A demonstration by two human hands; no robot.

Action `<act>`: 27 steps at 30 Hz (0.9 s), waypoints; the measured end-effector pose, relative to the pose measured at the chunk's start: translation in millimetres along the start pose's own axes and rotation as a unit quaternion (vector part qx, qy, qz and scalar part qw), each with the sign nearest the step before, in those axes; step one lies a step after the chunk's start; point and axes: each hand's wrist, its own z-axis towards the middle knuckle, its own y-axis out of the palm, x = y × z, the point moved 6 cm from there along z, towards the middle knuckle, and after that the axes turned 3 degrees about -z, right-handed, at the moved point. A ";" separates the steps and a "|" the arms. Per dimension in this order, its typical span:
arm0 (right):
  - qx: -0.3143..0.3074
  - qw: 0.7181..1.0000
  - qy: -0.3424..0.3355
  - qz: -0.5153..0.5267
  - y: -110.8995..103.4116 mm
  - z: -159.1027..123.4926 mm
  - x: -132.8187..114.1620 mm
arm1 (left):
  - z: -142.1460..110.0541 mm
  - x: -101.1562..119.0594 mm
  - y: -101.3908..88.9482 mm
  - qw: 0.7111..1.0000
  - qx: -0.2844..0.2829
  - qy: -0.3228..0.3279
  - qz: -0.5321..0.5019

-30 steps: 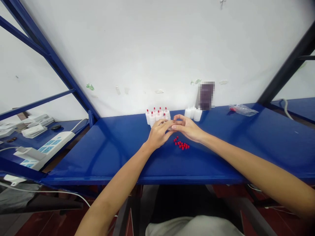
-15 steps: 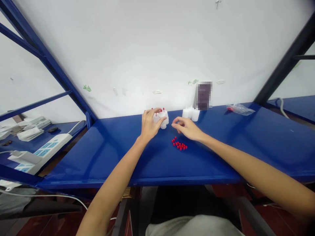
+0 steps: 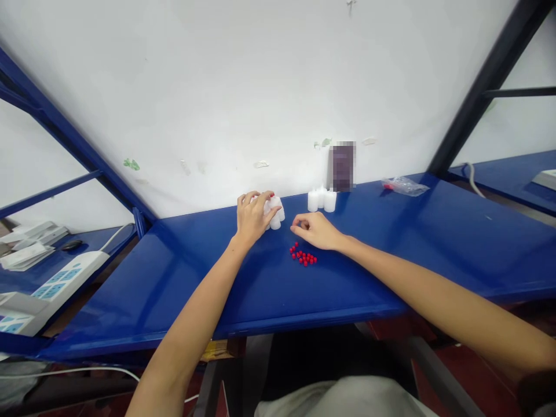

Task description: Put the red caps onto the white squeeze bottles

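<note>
My left hand curls around a cluster of small white plastic bottles at the back of the table. Its fingers lie over the far side and its thumb is on the near right. A red cap shows on top by the fingertips; the hand covers much of the cluster. Just right of these bottles, my right hand is held in a pinch above the table, and what sits between its fingertips is too small to make out. Below it lie several loose red caps.
More white bottles stand against the wall beside a blurred dark upright object. Farther right lies a clear plastic bag with something red inside. A power strip is beyond the blue frame on the left.
The whole view has shifted, so table and hands sit farther left. My right hand has turned slightly, fingers more closed together, while my left hand stays around the bottles.
</note>
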 end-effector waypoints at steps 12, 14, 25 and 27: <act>-0.048 0.998 -0.033 -0.001 5.2 -0.2 1.8 | -9.4 -0.4 -1.0 0.999 0.021 -0.039 0.003; -0.057 0.998 -0.034 -0.005 6.3 -0.7 1.2 | -9.7 -2.3 -1.1 0.998 0.025 -0.052 -0.003; -0.088 0.995 -0.038 -0.021 9.5 -1.6 1.0 | -8.0 1.5 2.6 0.997 0.020 -0.077 -0.007; -0.102 0.993 -0.049 -0.020 8.3 -2.4 -0.9 | -6.9 5.4 -6.1 0.996 0.047 -0.076 -0.002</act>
